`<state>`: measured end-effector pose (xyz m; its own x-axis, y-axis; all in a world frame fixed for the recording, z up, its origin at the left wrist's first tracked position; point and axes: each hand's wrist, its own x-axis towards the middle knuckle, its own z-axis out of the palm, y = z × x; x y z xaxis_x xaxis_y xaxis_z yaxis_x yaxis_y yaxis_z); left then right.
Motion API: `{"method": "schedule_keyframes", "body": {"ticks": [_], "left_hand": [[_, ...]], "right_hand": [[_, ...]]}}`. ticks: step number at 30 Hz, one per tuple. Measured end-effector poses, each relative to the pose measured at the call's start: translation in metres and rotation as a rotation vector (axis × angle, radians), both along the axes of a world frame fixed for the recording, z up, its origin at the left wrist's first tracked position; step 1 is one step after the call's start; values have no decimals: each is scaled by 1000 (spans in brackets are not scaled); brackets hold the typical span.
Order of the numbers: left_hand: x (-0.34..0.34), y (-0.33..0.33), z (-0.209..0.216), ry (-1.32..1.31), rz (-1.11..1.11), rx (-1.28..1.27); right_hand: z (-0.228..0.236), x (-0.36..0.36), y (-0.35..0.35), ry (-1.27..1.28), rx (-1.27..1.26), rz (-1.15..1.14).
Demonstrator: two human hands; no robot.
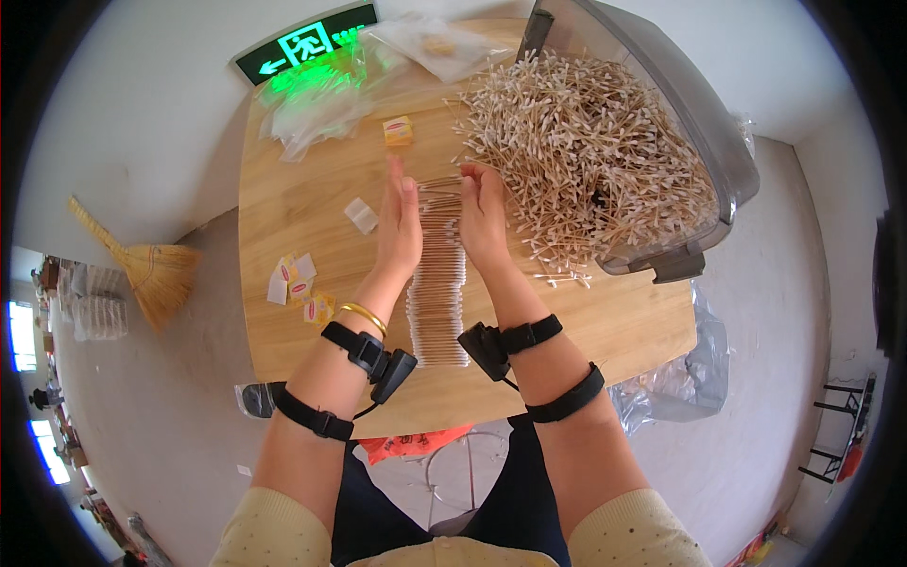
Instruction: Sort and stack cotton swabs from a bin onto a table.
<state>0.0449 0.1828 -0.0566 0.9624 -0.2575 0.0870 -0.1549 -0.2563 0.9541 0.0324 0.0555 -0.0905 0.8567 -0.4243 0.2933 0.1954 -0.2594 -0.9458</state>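
Note:
A long row of cotton swabs (437,302) lies side by side on the wooden table, running from its near part toward the middle. At the far end of the row, my left hand (400,222) stands on edge along the left tips, fingers stretched out and pointing away. Opposite it, my right hand (484,215) borders the right tips, its fingers bent inward. Between the two hands some swabs lie less evenly. A large heap of loose cotton swabs (586,151) spills from a tipped grey plastic bin (699,142), just right of my right hand.
Beyond my left hand sits a small yellow box (398,130). White and yellow packets (293,279) and a white piece (360,215) lie to the left. Clear plastic bags (316,104) cover the far left beneath a green exit sign (307,42). A broom (156,269) leans left of the table.

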Motion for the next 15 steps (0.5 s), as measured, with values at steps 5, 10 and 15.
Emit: {"method": "schedule_keyframes", "body": {"ticks": [5,10,15], "left_hand": [[12,3,-8,-67,-41,101],[25,7,-16,-134,-74,206],[38,7,-20,-212,-120,311]], "right_hand": [[-7,22,0,6,56,2],[-8,25,7,-15,49,94],[-3,22,3,-15,87,122]]}}
